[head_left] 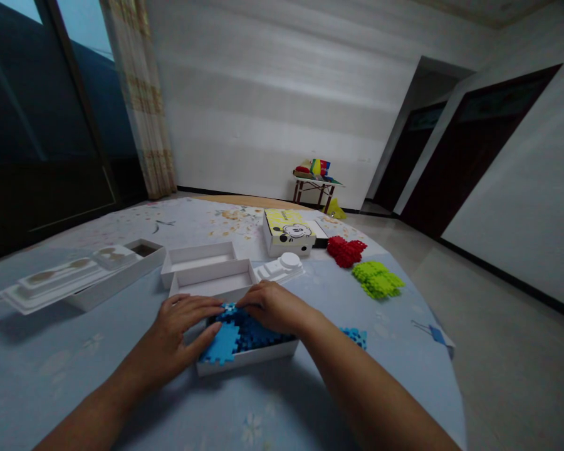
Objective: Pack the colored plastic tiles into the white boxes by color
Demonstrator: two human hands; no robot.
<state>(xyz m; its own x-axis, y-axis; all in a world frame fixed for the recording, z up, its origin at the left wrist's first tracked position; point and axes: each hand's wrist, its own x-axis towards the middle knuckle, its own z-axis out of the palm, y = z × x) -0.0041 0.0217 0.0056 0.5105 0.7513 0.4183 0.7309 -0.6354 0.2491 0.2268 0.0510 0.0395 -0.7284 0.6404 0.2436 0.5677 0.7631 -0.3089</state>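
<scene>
Blue toothed interlocking pieces (223, 343) fill a white box (251, 361) right in front of me. My left hand (176, 329) lies over the box's left side, fingers stretched out and thumb apart, the thumb touching a flat blue piece. Bent fingers of my right hand (275, 305) close at the far side of the box on a small blue piece (229, 308), near my left fingertips. My right palm hides part of the box's contents. More blue pieces (355, 337) lie on the cloth right of the box, partly behind my right forearm.
Two white trays (211, 279) stand beyond the box. A long white box (117, 282) with a moulded insert lies left. Farther back are a yellow cartoon box (289, 232) and a white plastic part (282, 266). Red pieces (345, 250) and green pieces (377, 279) are piled right.
</scene>
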